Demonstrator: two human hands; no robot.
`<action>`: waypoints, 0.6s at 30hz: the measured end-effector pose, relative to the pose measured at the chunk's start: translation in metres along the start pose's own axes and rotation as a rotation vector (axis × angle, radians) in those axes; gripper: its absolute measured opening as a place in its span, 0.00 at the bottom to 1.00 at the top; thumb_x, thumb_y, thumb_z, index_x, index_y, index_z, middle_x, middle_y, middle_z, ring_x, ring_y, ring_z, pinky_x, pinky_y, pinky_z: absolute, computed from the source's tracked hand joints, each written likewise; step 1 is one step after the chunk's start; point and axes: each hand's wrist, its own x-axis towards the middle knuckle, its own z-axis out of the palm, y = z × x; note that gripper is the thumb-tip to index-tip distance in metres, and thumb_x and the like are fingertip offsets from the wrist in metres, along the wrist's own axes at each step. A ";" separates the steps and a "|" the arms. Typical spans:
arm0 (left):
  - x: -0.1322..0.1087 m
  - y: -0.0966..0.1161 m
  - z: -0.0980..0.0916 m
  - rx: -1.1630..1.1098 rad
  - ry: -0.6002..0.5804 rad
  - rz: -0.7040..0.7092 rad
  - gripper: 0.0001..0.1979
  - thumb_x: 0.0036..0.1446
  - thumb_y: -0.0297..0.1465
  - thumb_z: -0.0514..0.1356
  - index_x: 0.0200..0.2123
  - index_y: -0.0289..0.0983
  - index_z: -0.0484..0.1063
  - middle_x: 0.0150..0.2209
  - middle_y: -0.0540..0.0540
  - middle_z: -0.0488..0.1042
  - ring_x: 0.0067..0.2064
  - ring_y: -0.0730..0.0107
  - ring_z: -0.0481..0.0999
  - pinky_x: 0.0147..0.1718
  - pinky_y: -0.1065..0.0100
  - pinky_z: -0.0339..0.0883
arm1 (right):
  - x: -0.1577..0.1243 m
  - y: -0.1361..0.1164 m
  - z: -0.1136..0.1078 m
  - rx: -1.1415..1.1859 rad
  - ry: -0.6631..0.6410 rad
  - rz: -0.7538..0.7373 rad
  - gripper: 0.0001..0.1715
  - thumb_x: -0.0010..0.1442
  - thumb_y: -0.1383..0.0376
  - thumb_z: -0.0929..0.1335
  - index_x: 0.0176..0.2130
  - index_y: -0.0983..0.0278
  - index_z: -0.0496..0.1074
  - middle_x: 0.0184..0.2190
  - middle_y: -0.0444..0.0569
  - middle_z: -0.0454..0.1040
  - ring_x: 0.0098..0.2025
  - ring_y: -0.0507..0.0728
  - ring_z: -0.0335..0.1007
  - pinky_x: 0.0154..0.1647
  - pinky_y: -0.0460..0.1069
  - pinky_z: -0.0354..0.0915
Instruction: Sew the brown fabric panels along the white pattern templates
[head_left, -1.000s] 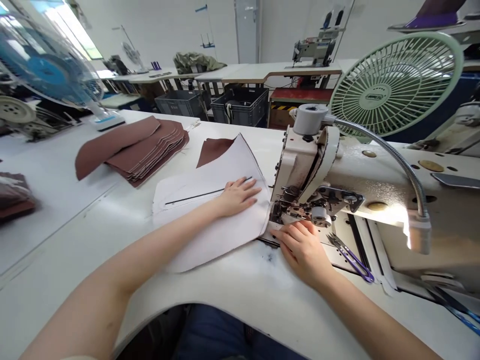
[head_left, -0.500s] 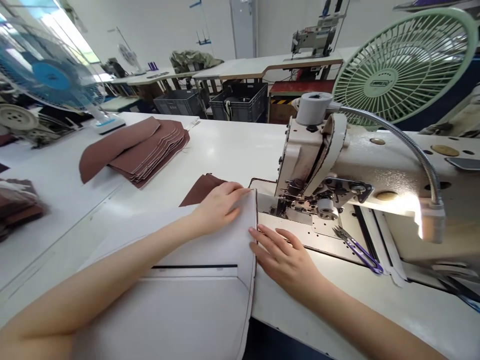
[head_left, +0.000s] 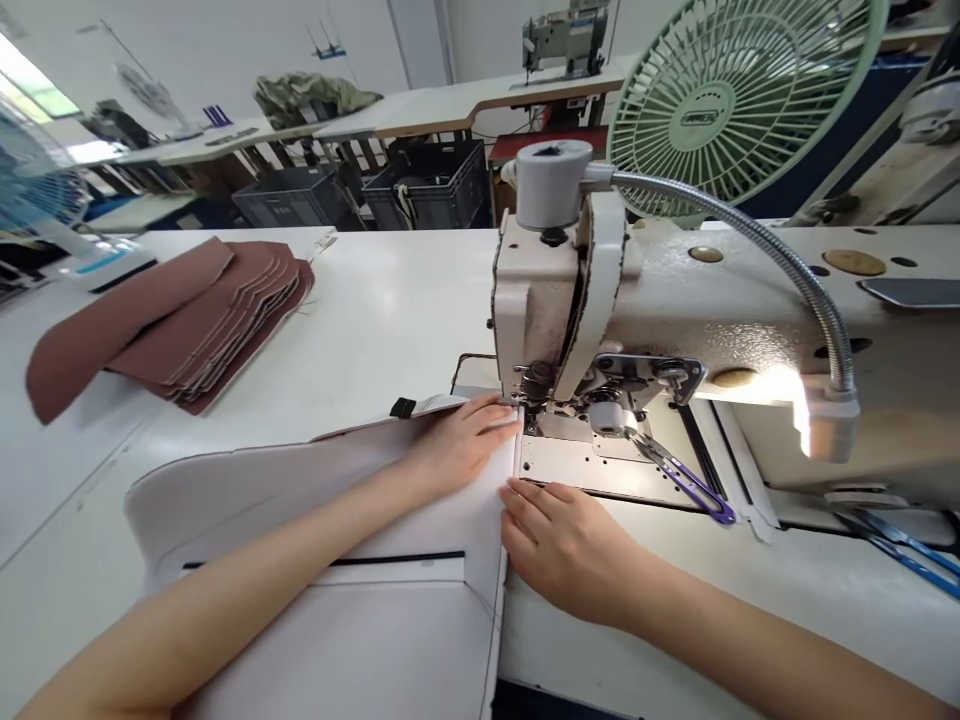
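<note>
A large white-backed panel [head_left: 405,640] with a dark slit across it lies on the table, its right edge running up to the needle area of a sewing machine [head_left: 555,290]. My left hand [head_left: 461,445] rests flat on the panel's upper corner, fingers stretched toward the presser foot [head_left: 531,415]. At the right edge, lower down, my right hand [head_left: 562,545] has its fingers bent and closed on the border; its thumb is hidden. A small black clip-like piece [head_left: 403,408] shows at the panel's far edge. Purple-handled thread snips [head_left: 686,480] lie on the machine bed.
Brown cut pieces [head_left: 202,320] are stacked at the left. A lit gooseneck lamp [head_left: 825,415] bends over the machine arm. Blue-handled scissors [head_left: 907,550] lie far right. Behind stand a green fan [head_left: 705,115] and grey crates [head_left: 427,185].
The panel's top corner has come up against the presser foot, with both hands moving along with it. Its left part now shows raised. The view has swung right.
</note>
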 end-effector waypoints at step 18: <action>-0.002 0.060 -0.025 0.227 -0.276 0.018 0.22 0.56 0.20 0.52 0.54 0.35 0.66 0.40 0.42 0.73 0.42 0.59 0.72 0.37 0.62 0.68 | -0.006 0.039 -0.046 0.305 -0.402 0.341 0.12 0.62 0.65 0.65 0.46 0.63 0.72 0.41 0.52 0.76 0.42 0.56 0.70 0.40 0.49 0.64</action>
